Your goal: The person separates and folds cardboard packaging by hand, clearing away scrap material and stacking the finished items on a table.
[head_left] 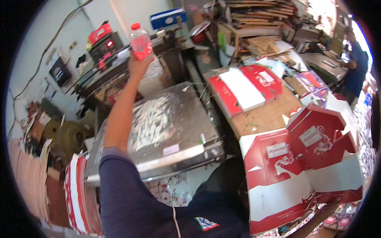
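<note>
My left arm reaches out over a metal machine bed, and my left hand (139, 66) is closed round a clear plastic bottle (142, 47) with a red cap and red label. The bottle is held upright, with its clear lower part below my fingers. At the lower right, my right forearm (317, 223) runs beneath a large red-and-white die-cut cardboard sheet (274, 198). That sheet hides my right hand, so its fingers do not show. Printed panels and cut-out flaps stand out on the sheet.
Under my left arm, the grey machine bed (186, 123) carries whitish smears. A stack of red-and-white cardboard (226, 95) lies on a brown board (274, 113). Another person (357, 63) stands at the far right. Stacked cardboard (75, 190) stands at the lower left.
</note>
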Demonstrator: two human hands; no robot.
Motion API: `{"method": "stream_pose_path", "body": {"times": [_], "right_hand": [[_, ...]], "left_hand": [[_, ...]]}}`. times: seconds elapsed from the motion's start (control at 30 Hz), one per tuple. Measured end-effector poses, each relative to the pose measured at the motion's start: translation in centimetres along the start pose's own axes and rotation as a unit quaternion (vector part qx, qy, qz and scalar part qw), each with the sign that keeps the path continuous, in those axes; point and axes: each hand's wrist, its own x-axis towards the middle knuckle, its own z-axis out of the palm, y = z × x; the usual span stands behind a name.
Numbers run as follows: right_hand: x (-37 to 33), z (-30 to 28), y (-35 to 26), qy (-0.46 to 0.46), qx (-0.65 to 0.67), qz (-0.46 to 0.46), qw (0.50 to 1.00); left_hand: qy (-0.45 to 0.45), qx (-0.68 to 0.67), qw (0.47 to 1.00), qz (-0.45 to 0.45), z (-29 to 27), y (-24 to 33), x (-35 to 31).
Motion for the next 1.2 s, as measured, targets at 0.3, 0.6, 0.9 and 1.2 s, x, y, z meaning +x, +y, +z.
{"method": "stream_pose_path", "body": {"times": [0.3, 0.6, 0.9, 1.2], "right_hand": [[-2.9, -1.6, -2.2, 0.009, 0.178, 0.028, 0.984], [-1.5, -1.4, -4.1, 0.047, 0.023, -0.003, 0.999], [-0.9, 1.7, -4.3, 0.012, -0.015, -0.028, 0.999], [4.1, -4.3, 3.5, -0.037, 0.071, -0.095, 0.992]], "left_hand": [[-0.068, -0.083, 0.976, -0.189, 27.7, 9.4, -1.7], [-0.196, -0.108, 0.922, -0.317, 34.8, 9.4, -8.7], [0.09, -0.037, 0.983, -0.154, 30.3, 13.6, -5.9], [-0.555, -0.54, 0.626, 0.096, 24.1, 40.8, -12.8]]}}
